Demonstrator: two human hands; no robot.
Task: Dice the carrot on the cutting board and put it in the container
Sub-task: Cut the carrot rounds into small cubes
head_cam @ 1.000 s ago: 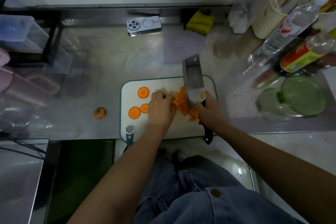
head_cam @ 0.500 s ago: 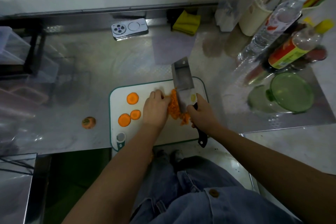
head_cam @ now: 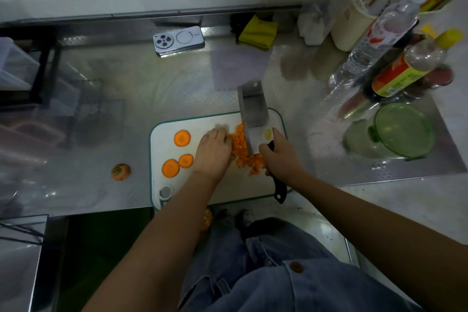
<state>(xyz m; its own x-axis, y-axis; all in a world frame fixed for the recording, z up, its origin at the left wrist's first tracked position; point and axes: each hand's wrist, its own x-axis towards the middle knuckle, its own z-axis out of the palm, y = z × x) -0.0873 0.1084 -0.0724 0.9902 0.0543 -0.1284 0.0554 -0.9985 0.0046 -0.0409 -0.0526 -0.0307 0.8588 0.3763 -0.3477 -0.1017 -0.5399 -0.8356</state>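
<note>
A white cutting board (head_cam: 222,190) with a green rim lies at the counter's front edge. On it sits a pile of diced carrot (head_cam: 241,148), with three round carrot slices (head_cam: 182,138) to its left. My right hand (head_cam: 279,157) grips the black handle of a cleaver (head_cam: 253,106), whose blade stands against the right side of the pile. My left hand (head_cam: 214,152) rests on the board, its curled fingers against the left side of the pile. A green lidded container (head_cam: 402,129) stands on the counter to the right.
A carrot top end (head_cam: 121,172) lies on the steel counter left of the board. A phone (head_cam: 178,40) and a yellow cloth (head_cam: 258,31) lie at the back. Bottles (head_cam: 377,40) crowd the right rear. Clear plastic boxes (head_cam: 15,66) stand at the left.
The camera view has shifted a little. Both hands stay at the diced pile, and the cleaver keeps its place beside it.
</note>
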